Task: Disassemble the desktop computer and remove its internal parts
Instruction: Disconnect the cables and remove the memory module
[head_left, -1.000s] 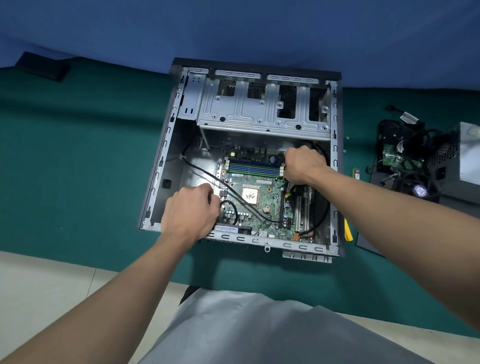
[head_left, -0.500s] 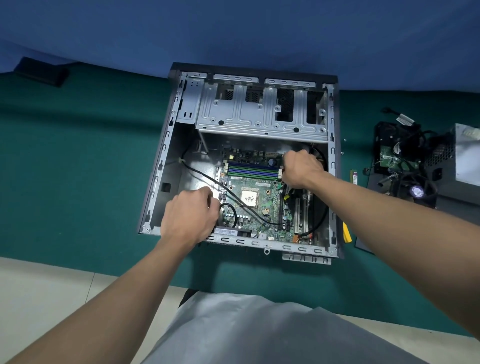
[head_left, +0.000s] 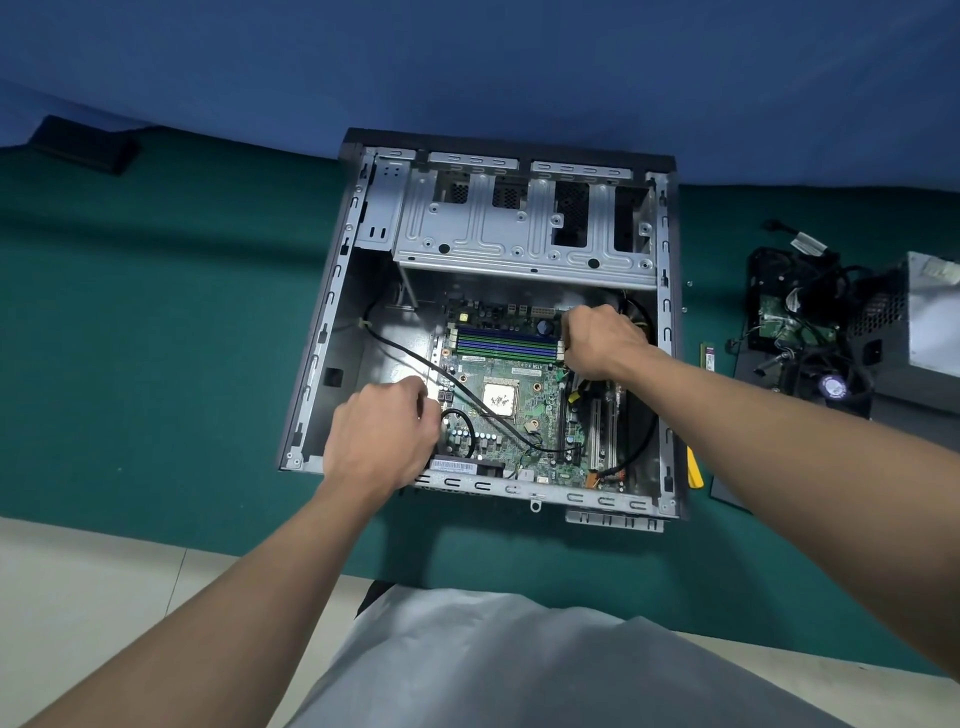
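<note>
The open grey computer case (head_left: 540, 491) lies flat on a green mat. Inside it sits the green motherboard (head_left: 524, 410), with a bare CPU (head_left: 500, 397) and empty memory slots (head_left: 506, 343). My left hand (head_left: 382, 436) curls over the board's left edge, near a looped black cable (head_left: 410, 356). At the right end of the memory slots, my right hand (head_left: 602, 340) grips the board's right side. The fingertips of both hands are hidden. An empty metal drive cage (head_left: 519, 239) spans the far half of the case.
To the right of the case lie removed parts (head_left: 800, 332), a small fan (head_left: 834, 387), a grey power supply (head_left: 935, 332), a memory stick (head_left: 707, 356) and a yellow tool (head_left: 693, 470). A black object (head_left: 85, 145) lies far left. A blue backdrop rises behind the mat.
Both hands stay at the same spots on the motherboard. The view has shifted slightly, so the case sits a little lower in frame.
</note>
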